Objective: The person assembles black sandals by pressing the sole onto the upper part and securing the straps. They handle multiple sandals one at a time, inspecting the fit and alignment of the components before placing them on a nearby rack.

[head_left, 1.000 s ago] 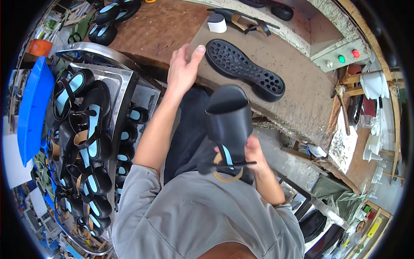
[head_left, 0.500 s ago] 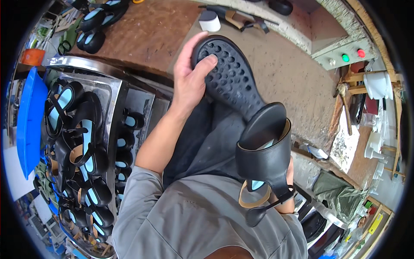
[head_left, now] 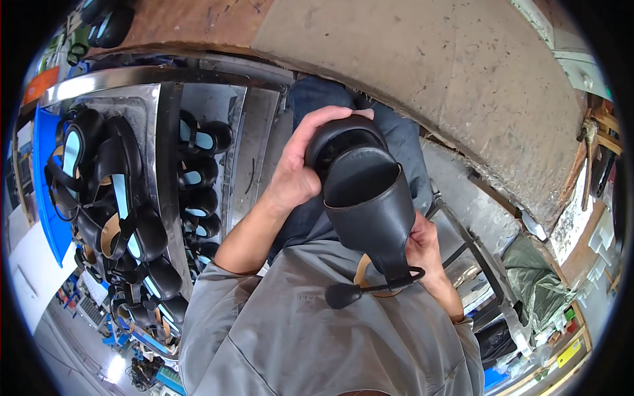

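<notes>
My left hand point(head_left: 295, 165) is closed round the far end of a black shoe sole point(head_left: 345, 127), thumb on the near side and fingers over the top. Just nearer to me is a black sandal point(head_left: 373, 211), its broad front band and toe opening turned upward. A strap with a dark rounded tab hangs from it over my grey shirt. My right hand point(head_left: 422, 247) grips the sandal's side by the ankle part, some fingers hidden behind it. Sole and sandal overlap here; whether they touch I cannot tell.
On my left a metal-edged rack point(head_left: 162, 132) holds several black sandals point(head_left: 119, 175) with light blue insoles. Beside it stands a blue tray point(head_left: 49, 191). A brown worktable point(head_left: 422, 72) spans the far side. To the right are a dark metal frame point(head_left: 472, 247) and green plastic sheeting point(head_left: 538, 277).
Both pieces have come closer together. The sole has tilted so its pitted underside is out of sight, and my left hand has moved nearer to me. The view has shifted too.
</notes>
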Demonstrator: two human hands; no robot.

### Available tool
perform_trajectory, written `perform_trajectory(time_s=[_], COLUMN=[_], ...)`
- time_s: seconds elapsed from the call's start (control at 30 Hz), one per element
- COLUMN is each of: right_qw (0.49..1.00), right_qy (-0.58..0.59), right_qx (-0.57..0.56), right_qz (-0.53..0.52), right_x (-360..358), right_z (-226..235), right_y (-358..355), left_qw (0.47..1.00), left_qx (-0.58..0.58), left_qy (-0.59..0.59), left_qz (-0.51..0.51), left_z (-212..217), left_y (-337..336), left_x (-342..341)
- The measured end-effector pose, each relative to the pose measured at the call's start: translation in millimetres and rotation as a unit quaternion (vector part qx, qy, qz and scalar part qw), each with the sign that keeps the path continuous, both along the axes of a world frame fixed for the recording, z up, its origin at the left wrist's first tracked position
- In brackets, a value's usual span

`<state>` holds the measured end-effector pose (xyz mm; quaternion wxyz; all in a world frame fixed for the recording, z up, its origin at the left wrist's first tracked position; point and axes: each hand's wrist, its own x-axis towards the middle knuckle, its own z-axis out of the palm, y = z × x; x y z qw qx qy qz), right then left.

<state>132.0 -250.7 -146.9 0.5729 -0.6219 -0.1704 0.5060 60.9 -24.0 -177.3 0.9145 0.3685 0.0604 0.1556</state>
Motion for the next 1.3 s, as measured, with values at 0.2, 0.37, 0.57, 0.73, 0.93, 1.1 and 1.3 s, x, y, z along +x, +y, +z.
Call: perform_trajectory(time_s=[0.2,0.37,0.57,0.73,0.93,1.1,1.3], right_qw=[0.998,0.998,0.999,0.999,1.0,0.976,0.972], right_qy=[-0.058,-0.058,-0.03,-0.034,0.001,0.182,0.207], right_qx=[-0.013,-0.009,-0.026,-0.025,0.01,-0.061,-0.05], right_qz=[0.022,0.025,0.007,0.01,-0.01,-0.101,-0.103], right_x=[3.3,4.9,3.0,3.7,6.3,7.4,12.3], right_z=[-1.8,-2.1,-0.6,-0.3,-1.7,0.3,-1.2], right_y=[2.0,2.1,0.6,0.2,-0.7,-10.6,-14.4], left_qw=[0.999,0.995,0.997,0.997,0.996,0.987,0.985], left_qx=[0.042,0.099,0.067,0.068,0.071,0.136,0.15], left_qy=[-0.003,-0.025,-0.035,-0.024,-0.045,-0.07,-0.057], left_qz=[-0.015,-0.024,-0.018,-0.015,-0.032,-0.053,-0.061], left_z=[3.9,-2.1,2.3,5.5,5.1,8.1,11.0], left_y=[-1.4,0.1,-4.0,-6.0,-5.4,-10.0,-16.2], left_x=[0.7,2.2,3.3,3.4,8.4,12.4,12.3])
